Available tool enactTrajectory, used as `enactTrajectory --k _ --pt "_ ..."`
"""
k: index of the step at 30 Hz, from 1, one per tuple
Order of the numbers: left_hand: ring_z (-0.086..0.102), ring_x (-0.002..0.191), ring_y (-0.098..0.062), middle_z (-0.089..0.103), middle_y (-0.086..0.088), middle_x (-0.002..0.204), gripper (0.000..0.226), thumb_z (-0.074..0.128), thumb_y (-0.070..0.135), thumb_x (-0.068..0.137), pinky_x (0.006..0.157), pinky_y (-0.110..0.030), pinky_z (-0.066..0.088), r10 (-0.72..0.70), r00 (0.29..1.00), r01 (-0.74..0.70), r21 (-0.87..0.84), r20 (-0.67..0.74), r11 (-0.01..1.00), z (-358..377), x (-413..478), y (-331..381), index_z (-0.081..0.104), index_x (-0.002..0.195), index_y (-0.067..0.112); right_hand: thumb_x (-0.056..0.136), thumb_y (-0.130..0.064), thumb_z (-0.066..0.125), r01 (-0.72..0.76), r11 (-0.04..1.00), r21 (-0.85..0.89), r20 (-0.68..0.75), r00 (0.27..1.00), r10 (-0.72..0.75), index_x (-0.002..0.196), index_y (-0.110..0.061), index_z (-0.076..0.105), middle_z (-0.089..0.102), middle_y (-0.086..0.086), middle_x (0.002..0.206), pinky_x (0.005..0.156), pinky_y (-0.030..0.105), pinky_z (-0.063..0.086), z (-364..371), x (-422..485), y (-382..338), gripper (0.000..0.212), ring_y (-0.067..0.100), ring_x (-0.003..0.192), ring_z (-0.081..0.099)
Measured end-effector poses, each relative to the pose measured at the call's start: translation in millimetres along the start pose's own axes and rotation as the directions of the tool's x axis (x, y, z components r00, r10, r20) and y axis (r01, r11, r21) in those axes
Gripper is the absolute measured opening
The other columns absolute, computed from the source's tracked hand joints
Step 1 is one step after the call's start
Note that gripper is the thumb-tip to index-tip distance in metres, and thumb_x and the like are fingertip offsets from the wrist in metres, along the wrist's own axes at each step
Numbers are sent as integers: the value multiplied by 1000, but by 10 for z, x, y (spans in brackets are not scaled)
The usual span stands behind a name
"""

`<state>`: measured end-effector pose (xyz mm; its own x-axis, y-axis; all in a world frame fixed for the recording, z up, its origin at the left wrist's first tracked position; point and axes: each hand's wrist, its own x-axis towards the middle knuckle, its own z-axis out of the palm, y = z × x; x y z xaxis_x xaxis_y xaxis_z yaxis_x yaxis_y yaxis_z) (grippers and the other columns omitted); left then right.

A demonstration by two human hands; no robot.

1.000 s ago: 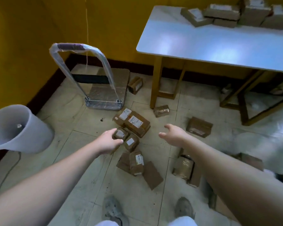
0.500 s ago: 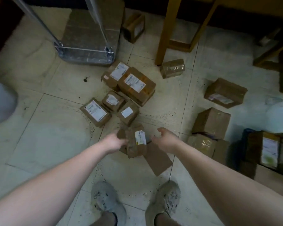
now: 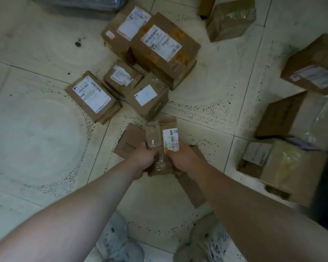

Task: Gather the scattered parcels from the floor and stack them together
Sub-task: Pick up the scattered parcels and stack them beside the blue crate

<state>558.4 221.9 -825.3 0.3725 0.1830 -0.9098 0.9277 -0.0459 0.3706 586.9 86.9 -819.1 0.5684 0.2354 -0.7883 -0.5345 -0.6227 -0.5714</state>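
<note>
A small taped brown parcel with a white barcode label lies on the tiled floor just ahead of my feet. My left hand grips its left side and my right hand grips its right side. It rests over two flat cardboard pieces, one to the left and one to the right. Beyond it sits a cluster of labelled parcels: a flat one, two small ones and two larger boxes.
More cardboard boxes lie to the right, and a tape-wrapped parcel sits at the top. A trolley base edge shows at top left. My two shoes stand at the bottom.
I have bent lower, so the view has closed in on the floor. Both hands, spread beside the small parcel before, have closed on its two sides.
</note>
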Motion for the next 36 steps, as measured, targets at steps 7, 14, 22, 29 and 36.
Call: enactTrajectory --k 7,14,22,29,36 --pt "70 90 -21 66 0 110 50 69 22 85 66 -33 55 169 984 -160 -132 61 978 -345 -1098 437 38 123 35 95 -16 47 23 975 222 -138 990 8 126 -30 54 63 -4 122 94 32 46 -312 -1047 -670 35 15 107 58" --pt "68 95 -21 59 -1 120 60 60 7 88 67 -34 56 319 915 -303 -103 245 947 -894 -2874 1350 36 133 39 92 -18 59 130 911 392 -255 967 -29 122 -25 49 61 1 123 94 40 51 -886 -2808 -1854 33 16 103 63" --pt "70 87 -24 69 -7 111 43 58 12 88 67 -38 57 310 749 -473 144 586 869 -1233 -4881 2457 55 122 37 85 -19 69 348 742 573 -512 859 -7 126 -19 53 67 9 107 74 37 59 -1667 -4745 -2615 44 21 87 70" --pt "68 92 -31 56 -13 121 82 69 32 84 81 -51 54 445 746 -529 37 495 848 -479 -6100 2641 16 147 29 92 -26 62 584 627 516 -781 621 65 97 -27 55 68 9 98 63 31 59 -2161 -6000 -2443 9 19 82 70" --pt "72 79 -18 67 -6 106 59 71 34 83 64 -44 58 586 626 -642 -86 514 762 727 -7080 2475 38 130 25 92 -48 51 514 766 386 -857 507 91 113 -27 46 61 1 103 72 36 49 -2664 -7227 -1508 30 19 90 58"
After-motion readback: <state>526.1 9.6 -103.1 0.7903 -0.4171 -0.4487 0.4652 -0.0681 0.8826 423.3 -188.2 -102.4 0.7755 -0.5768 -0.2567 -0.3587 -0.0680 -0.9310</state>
